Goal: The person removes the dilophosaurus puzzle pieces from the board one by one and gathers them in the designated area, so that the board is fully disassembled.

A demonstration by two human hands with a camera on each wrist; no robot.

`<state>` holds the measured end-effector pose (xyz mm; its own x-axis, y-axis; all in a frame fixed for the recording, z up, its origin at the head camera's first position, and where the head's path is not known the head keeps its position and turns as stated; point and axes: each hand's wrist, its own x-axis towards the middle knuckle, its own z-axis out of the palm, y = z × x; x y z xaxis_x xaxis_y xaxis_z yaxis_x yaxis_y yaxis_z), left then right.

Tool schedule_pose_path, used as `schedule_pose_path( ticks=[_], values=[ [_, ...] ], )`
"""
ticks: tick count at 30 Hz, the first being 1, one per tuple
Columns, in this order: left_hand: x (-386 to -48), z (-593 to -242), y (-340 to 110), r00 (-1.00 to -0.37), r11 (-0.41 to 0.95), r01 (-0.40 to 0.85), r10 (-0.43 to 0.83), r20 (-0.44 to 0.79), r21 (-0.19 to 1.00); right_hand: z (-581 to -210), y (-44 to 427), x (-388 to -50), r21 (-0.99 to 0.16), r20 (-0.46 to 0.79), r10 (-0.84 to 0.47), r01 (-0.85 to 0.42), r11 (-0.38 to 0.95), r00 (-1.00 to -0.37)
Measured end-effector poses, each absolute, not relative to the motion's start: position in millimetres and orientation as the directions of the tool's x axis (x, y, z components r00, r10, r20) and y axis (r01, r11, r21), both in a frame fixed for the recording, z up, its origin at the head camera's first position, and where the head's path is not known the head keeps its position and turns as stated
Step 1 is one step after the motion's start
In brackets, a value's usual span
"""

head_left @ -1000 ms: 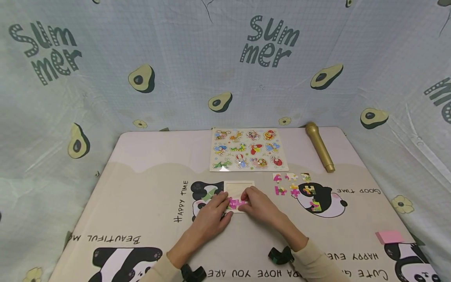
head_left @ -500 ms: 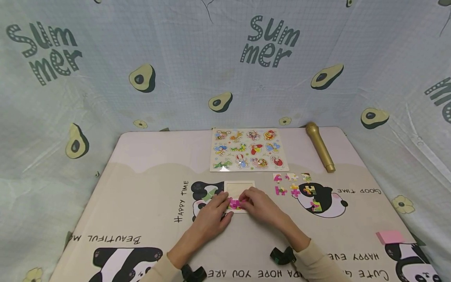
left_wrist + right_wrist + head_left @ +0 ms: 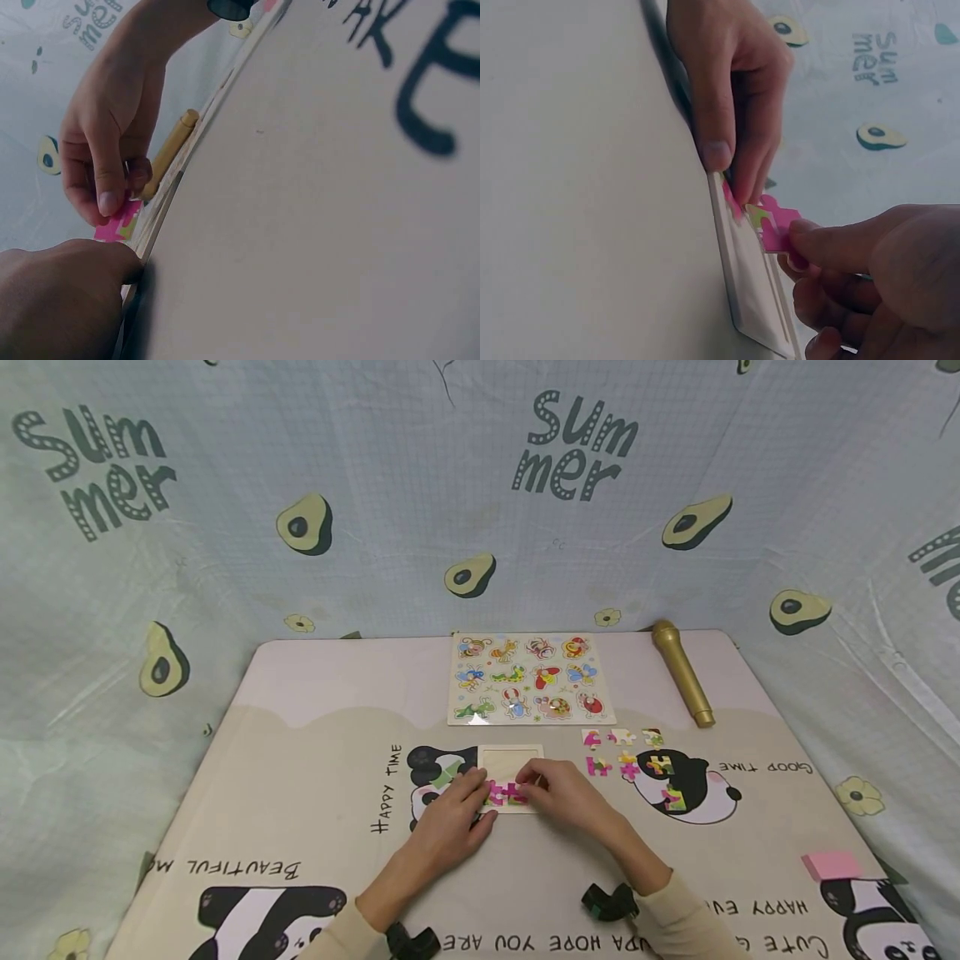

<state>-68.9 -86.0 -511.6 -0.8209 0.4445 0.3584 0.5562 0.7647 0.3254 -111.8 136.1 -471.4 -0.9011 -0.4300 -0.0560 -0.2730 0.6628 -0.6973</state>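
Note:
A small wooden puzzle tray lies on the table between my hands. One pink puzzle piece sits in its near left corner. My left hand rests at that corner; in the right wrist view its thumb touches the near rim and its straight fingers lie over the tray. My right hand pinches another pink puzzle piece with a green patch between thumb and fingers. In the right wrist view this piece is tilted just above the tray. The far part of the tray shows bare wood.
Several loose puzzle pieces lie to the right of the tray. Behind it stands a flat insect board, with a gold microphone-shaped object farther right. A pink block sits near the right table edge.
My right hand has shifted slightly left over the tray, then back right, with the pink puzzle piece still in its pinch. My left hand has stayed in place.

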Motion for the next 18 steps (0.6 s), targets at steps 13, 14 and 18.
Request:
schedule_pose_path(
  ticks=[13,14,18],
  values=[
    [-69,-510,-85,-0.838,0.780,0.534,0.438,0.326,0.326,-464,169,-116,-0.694,-0.060,-0.346,-0.210,0.688,-0.936],
    [-68,-510,-85,-0.837,0.779,0.536,0.439,0.328,0.326,-463,173,-116,-0.689,-0.052,-0.342,-0.214,0.693,-0.938],
    [-68,-510,-85,-0.831,0.777,0.543,0.444,0.336,0.317,-462,186,-115,-0.673,-0.029,-0.324,-0.221,0.706,-0.946]
  ],
)
